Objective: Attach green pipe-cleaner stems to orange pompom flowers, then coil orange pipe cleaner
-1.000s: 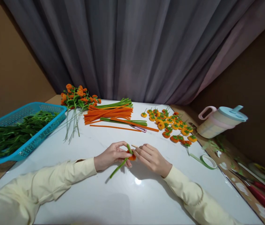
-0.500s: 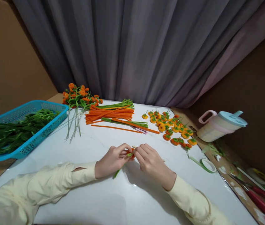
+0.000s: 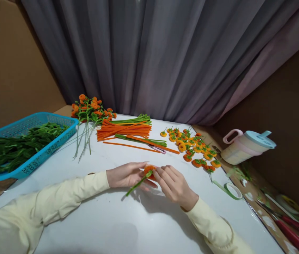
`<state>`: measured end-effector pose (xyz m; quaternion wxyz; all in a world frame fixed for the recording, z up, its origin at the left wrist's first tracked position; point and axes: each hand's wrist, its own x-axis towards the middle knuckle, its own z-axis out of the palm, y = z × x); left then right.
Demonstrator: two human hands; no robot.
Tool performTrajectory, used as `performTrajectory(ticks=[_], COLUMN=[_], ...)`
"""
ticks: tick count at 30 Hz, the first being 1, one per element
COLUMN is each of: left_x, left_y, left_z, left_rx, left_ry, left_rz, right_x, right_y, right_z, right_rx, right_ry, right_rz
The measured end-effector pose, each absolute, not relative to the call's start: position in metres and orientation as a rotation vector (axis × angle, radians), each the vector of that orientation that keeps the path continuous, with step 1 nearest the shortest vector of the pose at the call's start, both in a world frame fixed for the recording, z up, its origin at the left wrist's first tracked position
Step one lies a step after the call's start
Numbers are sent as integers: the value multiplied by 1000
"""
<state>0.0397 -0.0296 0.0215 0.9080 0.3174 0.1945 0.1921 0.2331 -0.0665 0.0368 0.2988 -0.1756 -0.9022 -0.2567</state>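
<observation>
While I watch from the remote station, the flower [image 3: 147, 169] sits between both hands, its green strip [image 3: 139, 184] slanting near-left. Right hand [image 3: 173, 183] closer: fingers curled, pinching its right side. Left hand [image 3: 128, 175]: fingers loosely parted; contact, I cannot tell.

Head-height view, forward and down across the table [image 3: 107, 225].

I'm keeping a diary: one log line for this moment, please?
right grip: holds flower | left grip: open beside flower | basket: leaves
</observation>
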Motion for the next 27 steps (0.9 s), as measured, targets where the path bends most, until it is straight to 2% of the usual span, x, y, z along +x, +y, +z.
performTrajectory(ticks=[13,17,21,27], left_x=[57,60,60,56], left_y=[-48,-52,-56,-53], left_z=[13,9,17,26], left_rx=[896,1184,1326,1339], left_ry=[604,751,871,868], left_rz=[645,726,811,818], right_x=[232,226,221,223], right_y=[-56,-59,-62,-59], right_z=[28,27,22,17], right_rx=[-324,-420,-618,-883], right_ry=[-2502,-2501,-2459,-2337], right_rz=[-646,-609,-461,-34])
